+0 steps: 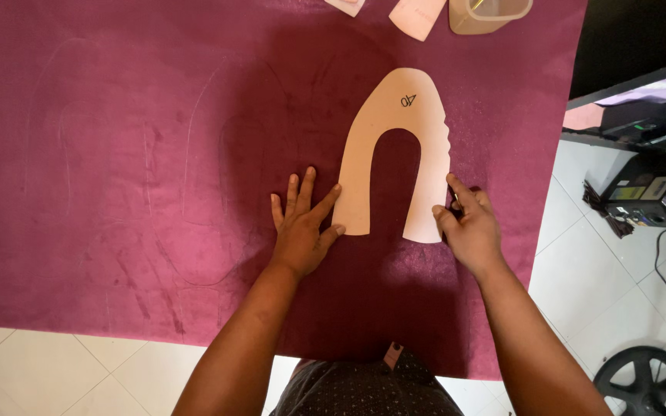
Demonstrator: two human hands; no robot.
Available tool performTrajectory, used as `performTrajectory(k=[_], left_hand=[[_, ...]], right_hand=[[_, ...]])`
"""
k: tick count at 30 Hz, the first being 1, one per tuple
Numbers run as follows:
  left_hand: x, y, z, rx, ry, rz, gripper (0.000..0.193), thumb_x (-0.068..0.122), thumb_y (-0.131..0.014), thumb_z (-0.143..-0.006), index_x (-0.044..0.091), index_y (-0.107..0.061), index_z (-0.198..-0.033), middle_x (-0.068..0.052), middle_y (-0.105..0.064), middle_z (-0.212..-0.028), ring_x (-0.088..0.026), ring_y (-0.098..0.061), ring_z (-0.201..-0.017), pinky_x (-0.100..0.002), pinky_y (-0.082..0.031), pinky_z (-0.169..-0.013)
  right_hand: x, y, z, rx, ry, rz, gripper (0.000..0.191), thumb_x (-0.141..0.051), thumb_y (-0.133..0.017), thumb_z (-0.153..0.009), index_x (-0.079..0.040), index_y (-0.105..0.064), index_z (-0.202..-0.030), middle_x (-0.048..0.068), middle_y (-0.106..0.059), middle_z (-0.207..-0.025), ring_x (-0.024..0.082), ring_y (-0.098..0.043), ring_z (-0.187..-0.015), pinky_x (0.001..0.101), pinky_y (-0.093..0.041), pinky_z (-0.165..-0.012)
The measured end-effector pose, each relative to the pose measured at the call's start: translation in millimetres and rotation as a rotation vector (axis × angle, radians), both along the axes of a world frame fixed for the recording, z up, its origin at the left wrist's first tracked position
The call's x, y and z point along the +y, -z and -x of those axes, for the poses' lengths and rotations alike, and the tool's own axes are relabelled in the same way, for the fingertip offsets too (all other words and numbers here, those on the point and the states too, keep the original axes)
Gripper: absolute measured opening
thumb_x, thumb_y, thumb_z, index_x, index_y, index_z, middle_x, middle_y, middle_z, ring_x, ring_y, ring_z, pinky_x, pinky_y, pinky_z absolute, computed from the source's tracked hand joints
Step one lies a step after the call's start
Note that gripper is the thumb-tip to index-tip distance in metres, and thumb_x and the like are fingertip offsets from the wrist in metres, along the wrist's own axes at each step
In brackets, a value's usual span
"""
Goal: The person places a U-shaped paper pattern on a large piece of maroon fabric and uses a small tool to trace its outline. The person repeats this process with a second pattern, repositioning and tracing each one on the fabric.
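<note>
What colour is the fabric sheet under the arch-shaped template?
Deep magenta fabric sheet, seen in the head view.

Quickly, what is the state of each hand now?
Left hand: open, flat, fingertips on the arch-shaped paper pattern.
Right hand: closed on a small dark tool, hard to identify.

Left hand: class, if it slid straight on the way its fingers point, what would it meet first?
The left hand points up and slightly right; its fingertips already touch the left leg of the arch-shaped paper pattern lying on the maroon fabric, so that comes first.

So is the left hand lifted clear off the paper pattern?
No, the left hand lies flat on the maroon fabric, fingertips pressing the U-shaped paper pattern.
</note>
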State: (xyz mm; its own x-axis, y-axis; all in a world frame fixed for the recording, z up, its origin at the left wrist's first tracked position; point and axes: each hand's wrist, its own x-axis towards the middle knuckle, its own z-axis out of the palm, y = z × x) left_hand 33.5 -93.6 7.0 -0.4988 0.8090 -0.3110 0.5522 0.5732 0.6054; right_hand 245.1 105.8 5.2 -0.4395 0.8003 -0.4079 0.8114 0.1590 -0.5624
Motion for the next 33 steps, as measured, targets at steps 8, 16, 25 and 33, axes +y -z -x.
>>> performTrajectory(k=[8,16,25,33], left_hand=[[-0.2,0.5,0.3,0.023,0.003,-0.024,0.067,0.033,-0.074,-0.087,0.030,-0.050,-0.150,-0.007,-0.009,-0.171,-0.032,0.000,-0.157,-0.063,0.008,-0.120],[-0.9,1.7,0.6,0.015,0.004,-0.008,0.067,0.035,-0.074,-0.088,0.030,-0.050,-0.150,-0.006,-0.009,-0.171,-0.032,0.000,-0.157,-0.063,0.008,-0.121],[-0.4,6.6,3.5,0.044,0.014,-0.018,0.068,0.035,-0.074,-0.088,0.031,-0.049,-0.151,-0.007,-0.009,-0.171,-0.033,-0.002,-0.158,-0.063,0.007,-0.121],[-3.1,9.2,0.4,0.092,0.042,-0.059,0.066,0.037,-0.069,-0.093,0.026,-0.048,-0.154,-0.012,-0.010,-0.172,-0.036,0.000,-0.158,-0.065,0.008,-0.121]], right_hand=[[2.5,-9.2,3.1,-0.056,-0.084,-0.019,0.086,-0.037,-0.085,-0.078,-0.020,-0.047,-0.153,0.007,-0.053,-0.108,0.020,-0.057,-0.097,0.0371,-0.052,-0.086],[3.6,-8.9,2.5,-0.041,-0.105,-0.015,0.085,-0.038,-0.084,-0.079,-0.020,-0.048,-0.154,0.008,-0.054,-0.109,0.021,-0.057,-0.097,0.0367,-0.054,-0.086],[5.6,-8.5,2.8,-0.014,-0.137,-0.067,0.083,-0.034,-0.085,-0.079,-0.019,-0.050,-0.153,0.009,-0.055,-0.106,0.021,-0.058,-0.094,0.0373,-0.052,-0.086],[-0.4,-9.2,-4.8,0.069,-0.154,-0.104,0.078,-0.027,-0.085,-0.082,-0.016,-0.052,-0.153,0.006,-0.052,-0.103,0.018,-0.055,-0.087,0.0330,-0.052,-0.078]])
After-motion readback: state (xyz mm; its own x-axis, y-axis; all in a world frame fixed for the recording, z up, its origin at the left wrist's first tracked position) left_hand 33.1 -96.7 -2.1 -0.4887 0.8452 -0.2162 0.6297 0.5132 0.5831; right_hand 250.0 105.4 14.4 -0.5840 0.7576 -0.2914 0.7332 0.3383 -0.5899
